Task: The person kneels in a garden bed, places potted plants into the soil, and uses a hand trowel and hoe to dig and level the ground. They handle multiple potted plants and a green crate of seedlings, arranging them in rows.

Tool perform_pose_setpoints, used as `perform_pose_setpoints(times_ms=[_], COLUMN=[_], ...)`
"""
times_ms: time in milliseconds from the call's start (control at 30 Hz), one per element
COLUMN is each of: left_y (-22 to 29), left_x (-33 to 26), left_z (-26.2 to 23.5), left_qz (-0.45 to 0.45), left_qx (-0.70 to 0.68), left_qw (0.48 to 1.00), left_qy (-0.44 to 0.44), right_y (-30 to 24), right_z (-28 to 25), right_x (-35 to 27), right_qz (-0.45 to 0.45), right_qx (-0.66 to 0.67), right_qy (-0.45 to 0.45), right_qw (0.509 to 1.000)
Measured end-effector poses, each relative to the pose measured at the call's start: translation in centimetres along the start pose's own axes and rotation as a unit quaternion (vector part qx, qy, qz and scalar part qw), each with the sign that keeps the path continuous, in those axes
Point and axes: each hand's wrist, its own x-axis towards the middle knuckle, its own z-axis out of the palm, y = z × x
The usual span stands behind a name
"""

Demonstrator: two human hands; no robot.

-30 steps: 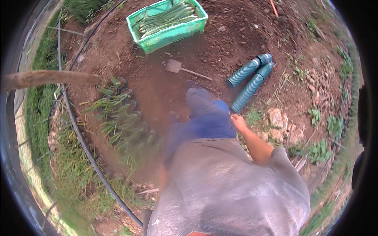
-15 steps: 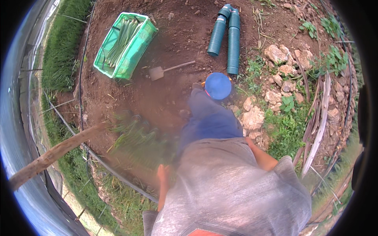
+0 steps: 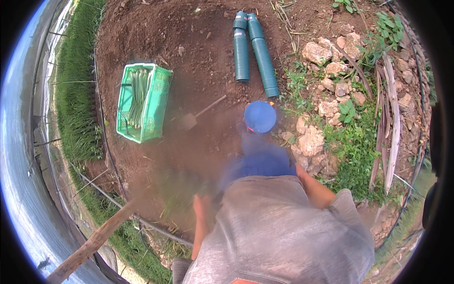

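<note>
Bare brown soil bed [image 3: 156, 28]: fills the upper middle of the view, edged on its left by a strip of tall grass [image 3: 75, 94] and a thin black hose line [image 3: 101, 137].

Person's grey shirt [image 3: 279, 236]: fills the lower middle, hiding the ground beneath; blue trousers [image 3: 260, 163] show just above it, blurred.

Wooden pole [image 3: 94, 244]: rough, brown, slanting from the lower left edge toward the bed's near edge.

Green plastic slatted crate [image 3: 158, 102]: on the soil by the bed's left edge, holding a bundle of long green stalks [image 3: 137, 94] laid lengthwise.

Two dark green ribbed plastic pipes [image 3: 253, 52]: side by side, touching, near the bed's far right edge.

Pale rough stones [image 3: 312, 139]: scattered along the bed's right edge among low weeds [image 3: 354, 142].

Dry pale leaf strips [image 3: 392, 118]: lying on the weeds at far right.

Round blue cap-like disc [image 3: 259, 116]: on the soil just above the trousers, beside the stones.

Small hand trowel with wooden handle [image 3: 196, 116]: flat on the soil between crate and blue disc, apart from both.

Left hand [image 3: 201, 206]: low at the bed's near edge, blurred, close to a smear of green blades [image 3: 177, 199]; whether its fingers are apart or clamped cannot be told.

Right hand: forearm [image 3: 314, 187] runs toward the trousers; the hand is hidden behind them.
</note>
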Motion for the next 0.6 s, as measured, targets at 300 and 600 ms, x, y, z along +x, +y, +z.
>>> perform_pose_setpoints(times_ms=[300,600], left_y=[8.4,16.3], left_x=[-1.1,8.3], left_z=[-1.2,-6.1], left_qz=[0.146,0.151], left_qx=[0.129,0.099], left_qw=[0.980,0.978], left_qy=[-0.030,-0.101], right_y=[-12.6,-5.5], right_z=[0.8,5.5], right_x=[-3.5,-6.8], right_qz=[-0.080,-0.037], right_qx=[-0.025,-0.005], right_qy=[0.051,0.159], right_qw=[0.995,0.987])
